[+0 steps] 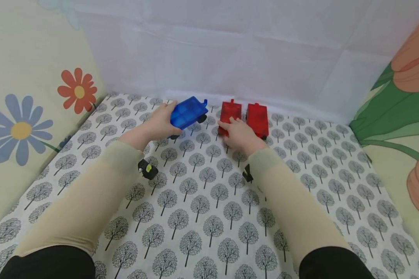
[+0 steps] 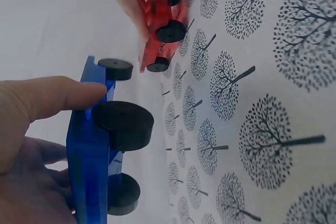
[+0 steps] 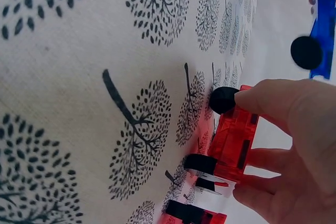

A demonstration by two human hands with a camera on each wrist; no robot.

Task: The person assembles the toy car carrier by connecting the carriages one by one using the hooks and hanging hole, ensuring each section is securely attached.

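My left hand grips a translucent blue toy wagon with black wheels and a small hook at one end. The wagon is tilted and raised off the cloth; in the left wrist view the thumb lies along its side near a wheel. To the right, my right hand holds a red toy wagon at its near end. Thumb and fingers take opposite sides of this wagon in the right wrist view. Close on its right stands a second red wagon, untouched.
A white cloth printed with grey trees covers the table. Behind the wagons rises a white sheet, close to their far ends. Flower-patterned panels flank the table on the left and right.
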